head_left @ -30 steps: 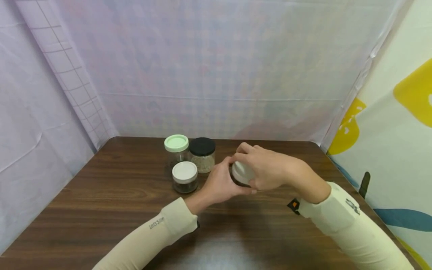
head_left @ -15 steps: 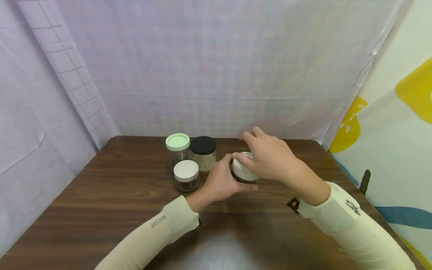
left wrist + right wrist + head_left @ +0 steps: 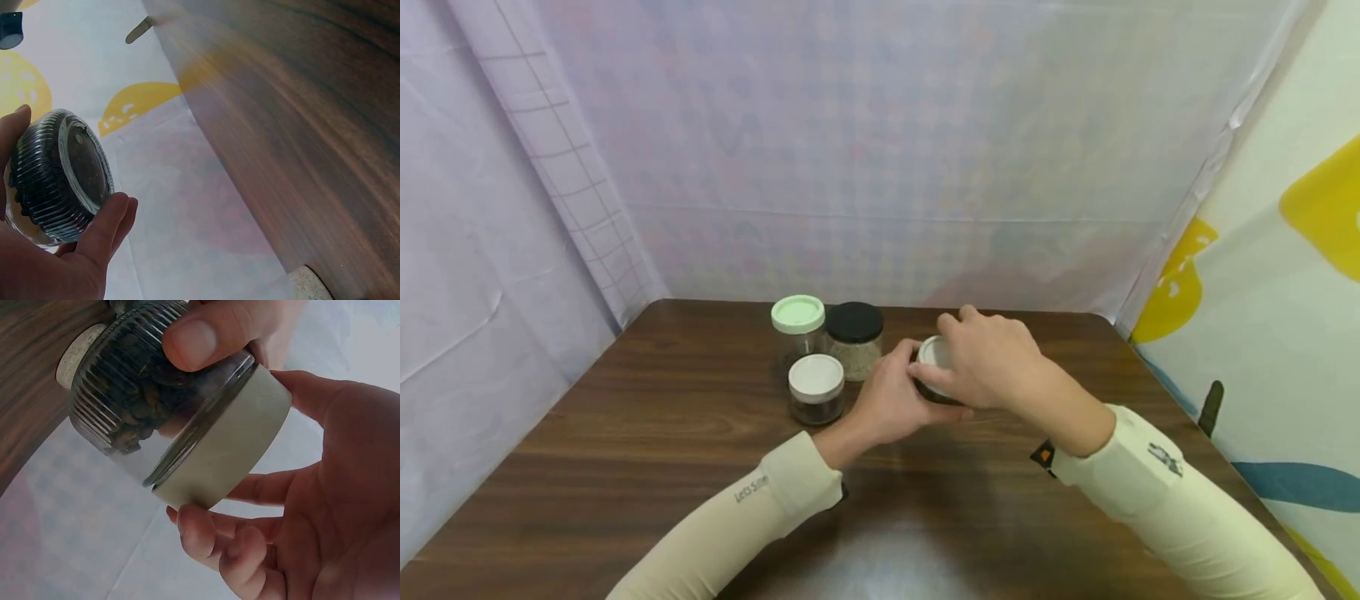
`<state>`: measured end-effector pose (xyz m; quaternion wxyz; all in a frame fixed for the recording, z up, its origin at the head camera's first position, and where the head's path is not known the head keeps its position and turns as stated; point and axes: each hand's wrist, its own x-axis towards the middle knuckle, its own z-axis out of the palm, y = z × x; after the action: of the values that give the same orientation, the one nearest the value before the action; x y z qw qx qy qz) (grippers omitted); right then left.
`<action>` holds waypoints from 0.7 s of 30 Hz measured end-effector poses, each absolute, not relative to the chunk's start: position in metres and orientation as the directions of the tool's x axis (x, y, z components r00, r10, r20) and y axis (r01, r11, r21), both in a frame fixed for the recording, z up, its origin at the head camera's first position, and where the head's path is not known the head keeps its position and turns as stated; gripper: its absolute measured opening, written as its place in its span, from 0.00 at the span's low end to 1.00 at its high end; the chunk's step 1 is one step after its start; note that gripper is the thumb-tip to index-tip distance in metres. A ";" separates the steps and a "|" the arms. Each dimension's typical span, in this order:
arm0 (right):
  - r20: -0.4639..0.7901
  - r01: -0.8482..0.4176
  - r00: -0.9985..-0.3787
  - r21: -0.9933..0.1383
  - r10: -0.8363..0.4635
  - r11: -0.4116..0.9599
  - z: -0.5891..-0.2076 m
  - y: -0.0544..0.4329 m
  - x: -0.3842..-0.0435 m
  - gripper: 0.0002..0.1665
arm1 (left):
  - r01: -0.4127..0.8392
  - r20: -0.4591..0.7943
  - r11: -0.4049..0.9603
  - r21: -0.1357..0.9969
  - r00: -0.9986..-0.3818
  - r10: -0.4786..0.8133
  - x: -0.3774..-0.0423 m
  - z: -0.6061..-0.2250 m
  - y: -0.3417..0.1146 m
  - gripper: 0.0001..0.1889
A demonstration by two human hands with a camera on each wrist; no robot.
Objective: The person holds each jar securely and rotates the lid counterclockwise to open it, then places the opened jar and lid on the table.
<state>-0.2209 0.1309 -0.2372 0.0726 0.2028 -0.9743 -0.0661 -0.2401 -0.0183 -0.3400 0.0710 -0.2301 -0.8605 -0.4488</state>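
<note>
My left hand (image 3: 891, 404) grips a glass jar from the side, its thumb and fingers round the ribbed body. Dark, dried-looking pieces partly fill this jar (image 3: 128, 403) in the right wrist view. It is tilted, and the left wrist view shows its ribbed wall and round base (image 3: 87, 165). On top sits a whitish lid (image 3: 234, 434), seated on the jar mouth. My right hand (image 3: 992, 358) pinches the rim of that lid, with thumb and fingers on opposite sides. In the head view the right hand hides part of the lid.
Left of my hands stand a jar with a pale green lid (image 3: 798, 314), a black-lidded jar (image 3: 854, 323) of pale grains and a small white-lidded jar (image 3: 816, 377) with dark contents. All are on the brown wooden table (image 3: 647, 400). Cloth curtains (image 3: 880, 167) enclose its back and sides.
My right hand lets its fingers off the lid and lifts them, then lowers them back onto its rim. The left hand keeps its grip on the jar.
</note>
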 end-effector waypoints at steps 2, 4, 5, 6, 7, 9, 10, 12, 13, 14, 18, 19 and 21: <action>0.112 -0.413 -0.897 0.139 -0.429 0.900 -0.238 0.133 -0.223 0.41 | 0.456 0.325 0.495 0.740 -0.886 0.331 -0.241 -0.340 -0.018 0.48; 0.104 -0.445 -0.884 0.112 -0.456 0.889 -0.238 0.136 -0.224 0.38 | 0.453 0.322 0.499 0.739 -0.888 0.330 -0.242 -0.340 -0.018 0.48; 0.101 -0.461 -0.877 0.097 -0.469 0.882 -0.238 0.137 -0.225 0.36 | 0.451 0.319 0.502 0.738 -0.889 0.329 -0.242 -0.340 -0.018 0.48; 0.096 -0.476 -0.870 0.086 -0.483 0.875 -0.238 0.138 -0.225 0.35 | 0.449 0.316 0.507 0.736 -0.890 0.328 -0.243 -0.340 -0.018 0.48; 0.093 -0.491 -0.863 0.075 -0.496 0.868 -0.238 0.139 -0.226 0.34 | 0.447 0.314 0.511 0.734 -0.891 0.329 -0.243 -0.341 -0.018 0.48; 0.085 -0.521 -0.847 0.059 -0.524 0.851 -0.239 0.141 -0.227 0.31 | 0.445 0.309 0.511 0.736 -0.892 0.331 -0.244 -0.341 -0.019 0.48; 0.080 -0.536 -0.838 0.054 -0.539 0.842 -0.239 0.142 -0.228 0.31 | 0.443 0.305 0.509 0.738 -0.892 0.333 -0.244 -0.341 -0.019 0.48; 0.063 -0.569 -0.819 0.042 -0.571 0.821 -0.238 0.144 -0.229 0.31 | 0.435 0.296 0.501 0.748 -0.895 0.335 -0.245 -0.342 -0.019 0.50; 0.053 -0.587 -0.807 0.030 -0.588 0.809 -0.238 0.145 -0.229 0.30 | 0.431 0.292 0.495 0.755 -0.896 0.335 -0.245 -0.342 -0.020 0.50; 0.044 -0.607 -0.794 0.019 -0.607 0.795 -0.237 0.146 -0.229 0.31 | 0.426 0.289 0.491 0.760 -0.898 0.333 -0.245 -0.343 -0.020 0.51; 0.018 -0.680 -0.733 -0.050 -0.680 0.731 -0.234 0.150 -0.230 0.34 | 0.417 0.282 0.481 0.771 -0.901 0.330 -0.244 -0.344 -0.021 0.52; 0.017 -0.697 -0.716 -0.068 -0.698 0.714 -0.233 0.151 -0.230 0.35 | 0.420 0.284 0.478 0.771 -0.900 0.332 -0.244 -0.344 -0.021 0.52; 0.024 -0.729 -0.682 -0.091 -0.731 0.678 -0.233 0.153 -0.230 0.36 | 0.430 0.292 0.475 0.768 -0.895 0.338 -0.244 -0.345 -0.021 0.51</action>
<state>-0.2299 0.1533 -0.2329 -0.0073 0.3984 -0.9160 0.0467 -0.2440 -0.0209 -0.3451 0.0497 -0.2239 -0.8573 -0.4608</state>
